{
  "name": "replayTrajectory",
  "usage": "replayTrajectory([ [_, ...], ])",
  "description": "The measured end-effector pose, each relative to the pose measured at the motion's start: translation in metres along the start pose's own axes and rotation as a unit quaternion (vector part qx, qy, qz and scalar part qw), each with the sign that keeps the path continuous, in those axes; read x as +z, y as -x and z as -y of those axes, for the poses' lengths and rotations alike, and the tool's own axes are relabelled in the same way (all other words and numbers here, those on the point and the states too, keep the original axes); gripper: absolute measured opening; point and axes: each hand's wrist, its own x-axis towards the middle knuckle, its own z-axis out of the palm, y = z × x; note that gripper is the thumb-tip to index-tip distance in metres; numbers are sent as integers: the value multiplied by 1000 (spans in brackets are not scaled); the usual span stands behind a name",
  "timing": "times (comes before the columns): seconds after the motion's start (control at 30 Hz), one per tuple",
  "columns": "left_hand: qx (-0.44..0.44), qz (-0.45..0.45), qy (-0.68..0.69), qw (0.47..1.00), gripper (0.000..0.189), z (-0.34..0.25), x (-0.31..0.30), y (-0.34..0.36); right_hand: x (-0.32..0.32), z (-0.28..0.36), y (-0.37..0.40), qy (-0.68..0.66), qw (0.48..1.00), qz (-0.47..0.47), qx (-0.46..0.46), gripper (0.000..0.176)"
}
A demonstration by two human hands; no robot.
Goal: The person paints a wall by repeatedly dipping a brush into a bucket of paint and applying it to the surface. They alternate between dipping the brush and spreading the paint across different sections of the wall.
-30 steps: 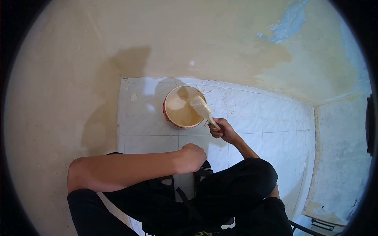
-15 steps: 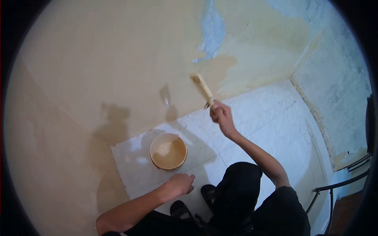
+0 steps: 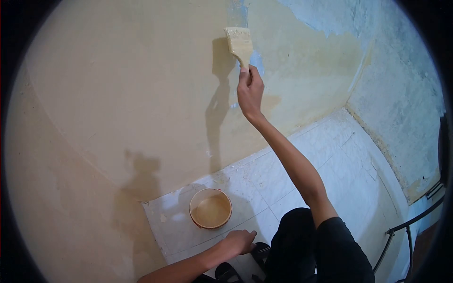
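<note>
My right hand (image 3: 250,89) is raised high and grips the handle of a wide paintbrush (image 3: 239,42) loaded with cream paint. The bristles press flat against the wall (image 3: 132,94), right at the edge of a pale blue unpainted strip. My left hand (image 3: 239,242) hangs low with loosely curled fingers over the white tiled floor (image 3: 292,174), holding nothing, just right of a round bucket (image 3: 210,208) of cream paint with a red outside.
The wall is mostly cream, with bare blue patches (image 3: 339,16) at the upper right and on the side wall (image 3: 401,104). My dark-clothed knees (image 3: 306,245) and shoes are at the bottom. A dark metal rail (image 3: 410,226) stands at the lower right.
My right hand lifted the brush from the bucket, up past the base of the wall, and set it high on the wall. The view tilted upward. My left hand stayed low by the bucket.
</note>
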Motion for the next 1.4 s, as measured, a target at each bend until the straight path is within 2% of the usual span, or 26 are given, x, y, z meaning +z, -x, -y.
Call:
replayTrajectory([
  [0.1,9,-20,-2,1000,41,4,-2,-1,12,2,-7,1,999,-19,-28,24],
  [0.17,-17,-4,-2,1000,41,5,-7,0,11,7,-13,13,999,-22,-40,24],
  [0.3,6,-2,-7,1000,41,17,0,0,9,14,-29,50,997,-14,-63,23],
  [0.37,-10,31,-21,999,41,18,0,1,7,17,-34,72,995,-7,-69,23],
  [0.67,7,38,-8,999,41,15,2,7,3,-3,-20,131,990,12,-55,22],
  [0.83,-9,34,-16,999,42,14,-1,5,-34,-43,48,187,979,76,-25,22],
  [0.9,-9,28,-18,999,42,14,0,5,-48,-37,65,181,973,119,76,23],
  [0.93,-1,26,-16,1000,42,13,1,5,-49,-36,64,179,974,119,77,23],
  [1.0,7,28,-13,999,41,13,3,3,-53,-29,54,147,986,80,19,23],
  [1.03,6,36,-9,999,41,16,6,1,-51,-23,44,149,985,79,22,23],
  [1.1,3,46,-2,999,41,19,7,0,-37,-10,12,120,990,29,-66,23],
  [1.17,-28,47,-25,998,41,21,6,1,-28,8,-14,114,991,36,-54,23],
  [1.27,-30,37,-31,998,41,23,6,-3,-13,17,-34,106,992,45,-50,24],
  [1.4,-14,25,-12,1000,41,13,-1,2,-12,-8,-17,167,981,90,-41,26],
])
